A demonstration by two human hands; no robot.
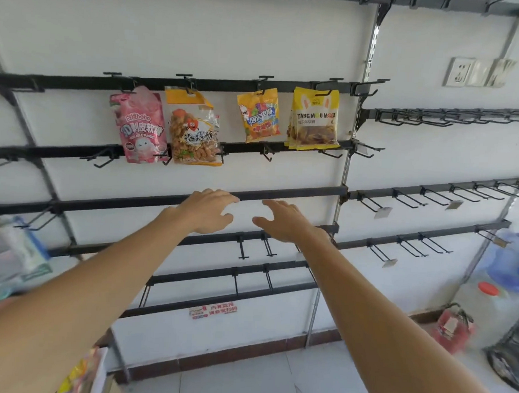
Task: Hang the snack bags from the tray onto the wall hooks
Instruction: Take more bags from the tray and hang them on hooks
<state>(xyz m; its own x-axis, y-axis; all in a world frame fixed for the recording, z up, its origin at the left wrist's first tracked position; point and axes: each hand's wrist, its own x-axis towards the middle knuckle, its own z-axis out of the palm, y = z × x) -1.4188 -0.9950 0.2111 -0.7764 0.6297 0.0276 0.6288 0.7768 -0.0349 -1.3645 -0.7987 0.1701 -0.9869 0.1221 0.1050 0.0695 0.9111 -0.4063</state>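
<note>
Snack bags [258, 115], four: on upper rail hooks [262, 83], long axes vertical, header ends up, fronts outward; clear bag [194, 129] tilted. Left hand [209, 210], right hand [284, 221]: both empty, fingers loosely spread, by middle rail [297, 192]. Risk: forearms could snag lower hooks [242, 246]; clear bag may slip

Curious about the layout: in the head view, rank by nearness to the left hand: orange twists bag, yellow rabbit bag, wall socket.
1. Orange twists bag, just above the left hand.
2. Yellow rabbit bag, up right.
3. Wall socket, far upper right.
</note>
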